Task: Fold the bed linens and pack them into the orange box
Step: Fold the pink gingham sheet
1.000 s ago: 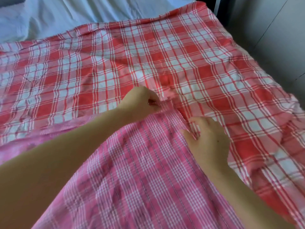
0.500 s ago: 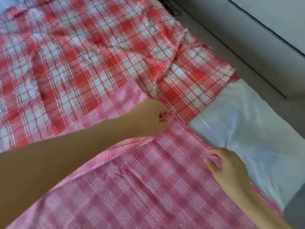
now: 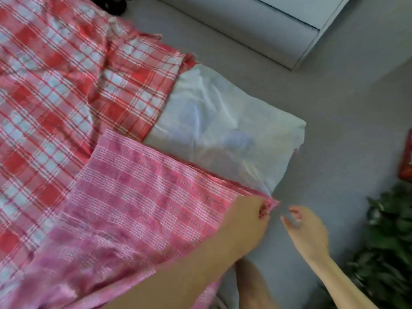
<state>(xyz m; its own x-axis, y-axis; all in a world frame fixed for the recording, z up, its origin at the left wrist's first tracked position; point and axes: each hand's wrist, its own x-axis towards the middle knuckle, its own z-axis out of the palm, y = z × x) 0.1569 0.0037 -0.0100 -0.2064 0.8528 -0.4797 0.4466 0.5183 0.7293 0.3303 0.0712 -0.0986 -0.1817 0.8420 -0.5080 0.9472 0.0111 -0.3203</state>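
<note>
The pink sheet (image 3: 142, 192) was thin, soft cloth by the look of it, light and limp, so I judged it would sag and slip unless taken by its corners and hems, never by the middle; it lay spread on the near part of the mattress (image 3: 223, 121), over the red sheet (image 3: 55, 90), its right edge running along the bare white cover; it was a fine pink-and-white check with thin dark lines, mostly flat, a little rumpled near me; the red sheet was a bolder plaid, creased; my left hand (image 3: 247, 224) pinched the pink sheet's corner between thumb and curled fingers, at the mattress edge; my right hand (image 3: 307, 235) hung just beside that corner, fingers loosely spread, holding nothing; beyond lay the grey floor (image 3: 334, 108) and a plant (image 3: 392, 241) to my right; a red thing (image 3: 407, 159) at the far right of my view might have been the box, but it was too cropped to tell.
</note>
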